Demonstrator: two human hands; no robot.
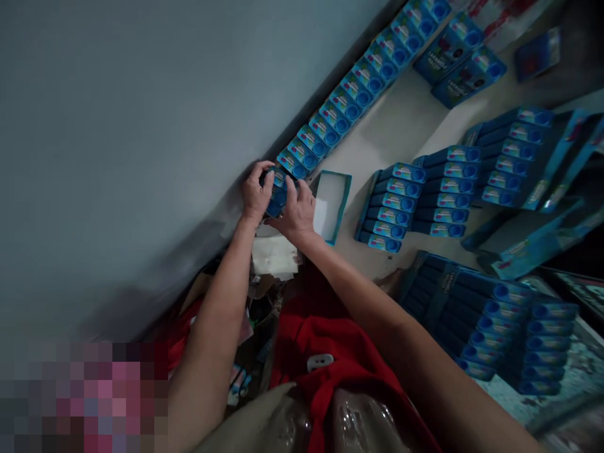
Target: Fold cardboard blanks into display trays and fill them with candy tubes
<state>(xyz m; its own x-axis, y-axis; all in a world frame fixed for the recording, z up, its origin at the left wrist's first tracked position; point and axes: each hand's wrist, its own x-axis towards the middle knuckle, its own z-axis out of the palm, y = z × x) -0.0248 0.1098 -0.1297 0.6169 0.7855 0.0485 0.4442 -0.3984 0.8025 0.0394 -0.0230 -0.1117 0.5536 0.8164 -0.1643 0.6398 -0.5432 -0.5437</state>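
Note:
A small blue printed box (277,200) is held between my two hands at the near end of a long row of blue boxes (337,117) along the wall. My left hand (257,196) grips its left side, with the thumb bent over the top. From the right, my right hand (298,211) closes on the same box, fingers over its upper edge. Parts of the box are hidden behind the fingers. Just right of my right hand lies an open shallow tray with blue edges and a white inside (336,200).
Stacks of blue boxes (391,207) stand on the white table (391,126), with more stacks (472,308) at the near right. Two larger blue packs (467,75) lie at the far right. A grey wall (141,126) bounds the left. Cardboard and clutter lie below my hands.

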